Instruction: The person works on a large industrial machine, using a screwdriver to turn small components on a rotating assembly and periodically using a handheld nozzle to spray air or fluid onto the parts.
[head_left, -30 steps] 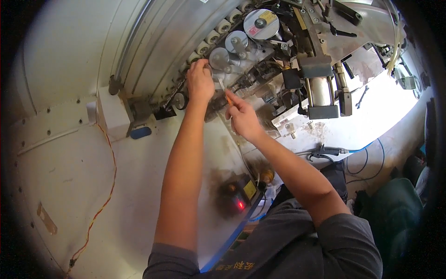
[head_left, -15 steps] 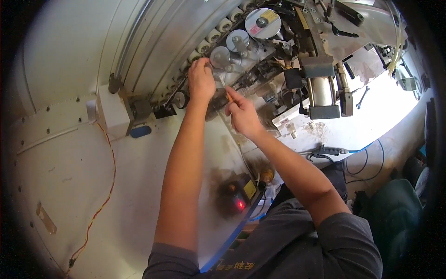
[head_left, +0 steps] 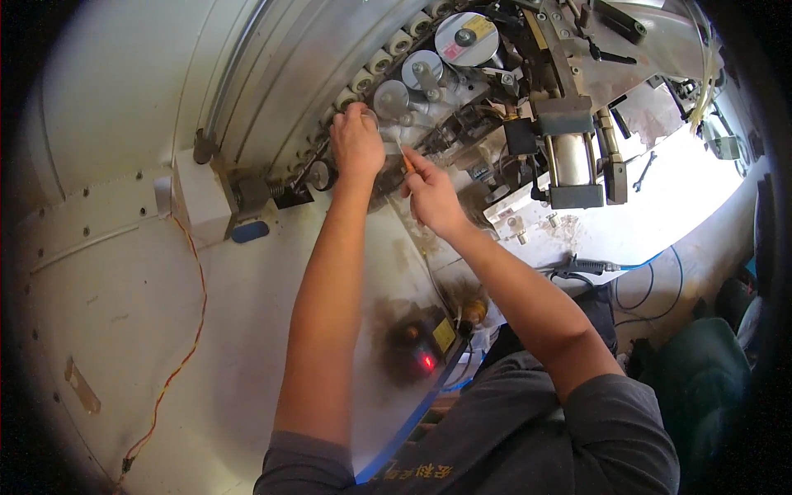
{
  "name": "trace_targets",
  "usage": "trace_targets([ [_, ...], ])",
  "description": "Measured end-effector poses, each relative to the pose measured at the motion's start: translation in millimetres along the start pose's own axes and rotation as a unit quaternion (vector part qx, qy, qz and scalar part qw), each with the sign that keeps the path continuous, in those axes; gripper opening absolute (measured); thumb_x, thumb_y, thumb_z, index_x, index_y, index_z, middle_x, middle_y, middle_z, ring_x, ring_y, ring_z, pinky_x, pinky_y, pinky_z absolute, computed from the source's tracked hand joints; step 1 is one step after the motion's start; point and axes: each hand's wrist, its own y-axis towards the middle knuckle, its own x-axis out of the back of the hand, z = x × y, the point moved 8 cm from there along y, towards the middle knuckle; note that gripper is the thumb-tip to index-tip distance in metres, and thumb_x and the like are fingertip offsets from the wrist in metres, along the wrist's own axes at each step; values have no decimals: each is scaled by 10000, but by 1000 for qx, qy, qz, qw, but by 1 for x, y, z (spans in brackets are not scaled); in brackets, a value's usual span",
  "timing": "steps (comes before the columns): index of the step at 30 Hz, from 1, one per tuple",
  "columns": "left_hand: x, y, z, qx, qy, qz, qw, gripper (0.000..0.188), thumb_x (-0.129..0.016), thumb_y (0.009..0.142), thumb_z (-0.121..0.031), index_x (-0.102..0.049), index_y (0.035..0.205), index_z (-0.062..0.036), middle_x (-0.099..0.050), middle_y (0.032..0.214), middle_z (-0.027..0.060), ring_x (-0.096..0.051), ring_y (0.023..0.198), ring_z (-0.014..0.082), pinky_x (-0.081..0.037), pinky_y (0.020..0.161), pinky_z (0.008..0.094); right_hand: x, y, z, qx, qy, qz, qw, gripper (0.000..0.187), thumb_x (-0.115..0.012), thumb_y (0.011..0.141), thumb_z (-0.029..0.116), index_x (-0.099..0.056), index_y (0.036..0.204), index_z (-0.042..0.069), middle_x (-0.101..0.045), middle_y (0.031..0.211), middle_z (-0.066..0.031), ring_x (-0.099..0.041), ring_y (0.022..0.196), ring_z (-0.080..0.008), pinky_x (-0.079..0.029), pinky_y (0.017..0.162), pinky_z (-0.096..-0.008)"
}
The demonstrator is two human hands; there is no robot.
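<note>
My left hand (head_left: 358,148) reaches into the machine beside the line of small white rollers (head_left: 361,81). Its fingers curl over a part that the hand itself mostly hides. In my right hand (head_left: 431,195) is a slim tool with an orange handle (head_left: 408,164) and a thin pale tip; its exact kind I cannot make out. The tip points up and left, close to my left hand. Just beyond the hands stands a round metal wheel (head_left: 391,100), with a second wheel (head_left: 422,69) and a bigger labelled disc (head_left: 467,40) farther back.
A pneumatic cylinder (head_left: 572,161) hangs at the right of the machine. An air gun (head_left: 587,266) with a blue hose lies right of my right forearm. A black box (head_left: 417,351) with a red light sits between my arms. A twisted wire (head_left: 196,330) crosses the left panel.
My right hand has shifted slightly to the right with the orange-handled tool. The left hand has moved very little and stays at the same spot by the rollers.
</note>
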Motion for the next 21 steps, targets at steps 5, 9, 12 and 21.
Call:
trace_targets([
  [5,3,0,3,15,28,6,999,326,-457,1003,-267,-639,1228,-117,-605,1172,247,-556,1119,448,-427,993,526,-4,-8,-5,18,-19,17,1000,622,-418,940,53,-379,1561,57,-600,781,-55,-490,415,-112,-420,405,-268],
  [9,2,1,1,21,31,23,999,323,-454,1003,-262,-641,1228,-125,-603,1180,242,-555,1129,446,-427,998,524,-3,-3,5,2,-1,9,1000,622,-415,939,46,-377,1560,52,-600,788,-54,-490,415,-111,-418,407,-265],
  [12,1,4,-1,23,36,24,999,318,-452,1002,-258,-642,1220,-125,-605,1177,237,-555,1131,446,-428,1000,522,2,0,-18,38,-7,22,999,617,-411,941,46,-382,1557,52,-597,795,-52,-490,411,-114,-415,402,-269],
  [21,2,2,5,20,33,22,999,318,-446,1007,-259,-642,1219,-125,-610,1186,216,-561,1134,429,-437,994,518,-1,-7,-5,16,-12,25,999,615,-422,944,46,-385,1558,52,-601,804,-52,-491,407,-113,-409,403,-263],
])
